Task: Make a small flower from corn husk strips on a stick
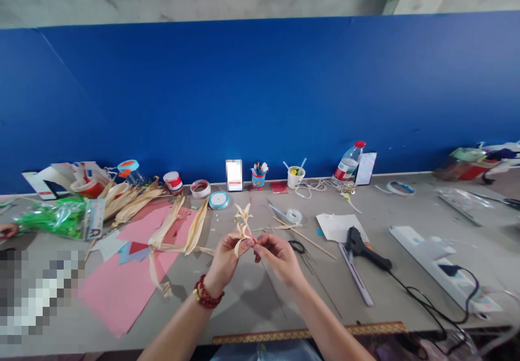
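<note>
My left hand, with red bead bracelets at its wrist, is closed on a pale corn husk flower. The petals stick up and out past the fingertips. My right hand pinches at the flower's base, its fingertips meeting those of the left. What lies between these fingertips is mostly hidden. Another pale husk flower shows just beyond, and I cannot tell whether it is joined to the held one. Thin wires lie on the table near my right hand, beside black-handled scissors.
Dried corn husks and pink paper lie at left. A glue gun, its cord and a power strip occupy the right. Along the blue partition stand cups, a bottle and a phone. Someone's hand shows at far left.
</note>
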Demonstrator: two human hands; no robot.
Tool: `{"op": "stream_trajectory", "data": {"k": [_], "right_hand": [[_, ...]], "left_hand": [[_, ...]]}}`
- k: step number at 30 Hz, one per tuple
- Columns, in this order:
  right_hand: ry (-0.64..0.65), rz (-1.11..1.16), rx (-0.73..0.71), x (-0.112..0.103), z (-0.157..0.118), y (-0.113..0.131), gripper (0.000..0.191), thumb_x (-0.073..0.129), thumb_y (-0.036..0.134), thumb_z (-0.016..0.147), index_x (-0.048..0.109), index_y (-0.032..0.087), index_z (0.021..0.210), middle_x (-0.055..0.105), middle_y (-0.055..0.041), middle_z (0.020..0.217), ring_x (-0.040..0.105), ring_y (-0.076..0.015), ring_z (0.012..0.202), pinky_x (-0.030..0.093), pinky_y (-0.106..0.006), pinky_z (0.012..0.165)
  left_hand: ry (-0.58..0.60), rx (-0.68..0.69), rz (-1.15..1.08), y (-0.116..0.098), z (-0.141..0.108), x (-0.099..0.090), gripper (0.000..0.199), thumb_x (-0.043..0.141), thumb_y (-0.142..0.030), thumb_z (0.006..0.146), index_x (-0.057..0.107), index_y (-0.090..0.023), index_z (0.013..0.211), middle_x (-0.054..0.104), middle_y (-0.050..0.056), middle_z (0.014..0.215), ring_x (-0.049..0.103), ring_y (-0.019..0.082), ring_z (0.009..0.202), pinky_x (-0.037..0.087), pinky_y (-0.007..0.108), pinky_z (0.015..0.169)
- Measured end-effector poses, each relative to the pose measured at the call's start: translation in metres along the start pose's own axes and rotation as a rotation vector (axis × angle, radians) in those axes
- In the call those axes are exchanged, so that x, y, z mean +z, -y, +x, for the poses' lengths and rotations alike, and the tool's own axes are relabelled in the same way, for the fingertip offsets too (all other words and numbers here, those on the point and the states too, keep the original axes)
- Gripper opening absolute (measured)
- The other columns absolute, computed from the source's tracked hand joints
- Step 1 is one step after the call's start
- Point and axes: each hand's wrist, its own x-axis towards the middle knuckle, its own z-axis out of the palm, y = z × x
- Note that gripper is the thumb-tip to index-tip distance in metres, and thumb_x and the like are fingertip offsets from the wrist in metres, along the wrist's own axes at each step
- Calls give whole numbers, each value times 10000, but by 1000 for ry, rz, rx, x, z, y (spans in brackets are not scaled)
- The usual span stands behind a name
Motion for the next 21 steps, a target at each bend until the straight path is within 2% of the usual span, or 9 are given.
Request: {"op": "stream_trajectory", "data": {"k": [6, 13, 21], "right_hand": [[-5, -53, -12, 1, -1, 2, 241, 732, 394, 783, 654, 171, 738, 597, 5, 681, 573, -116, 578, 494, -239, 577], [-27, -111, -43, 3, -2, 2, 224, 721, 376, 795, 658, 169, 739, 610, -5, 682, 585, -122, 582, 490, -240, 580], [-5, -73, -18, 0, -1, -3, 212, 714, 366, 794, 656, 167, 747, 605, -1, 685, 583, -123, 583, 492, -242, 578]], "left_hand": [[-74, 7, -6, 5, 1, -2, 148, 842, -297, 672, 759, -176, 694, 687, 10, 703, 598, 133, 645, 503, 249, 609], [-73, 58, 7, 11, 0, -6, 111, 826, -255, 705, 748, -176, 706, 683, 11, 760, 602, 128, 739, 505, 235, 704], [-107, 48, -14, 15, 1, -7, 142, 827, -282, 705, 743, -168, 704, 686, 22, 755, 598, 142, 735, 509, 239, 646]]}}
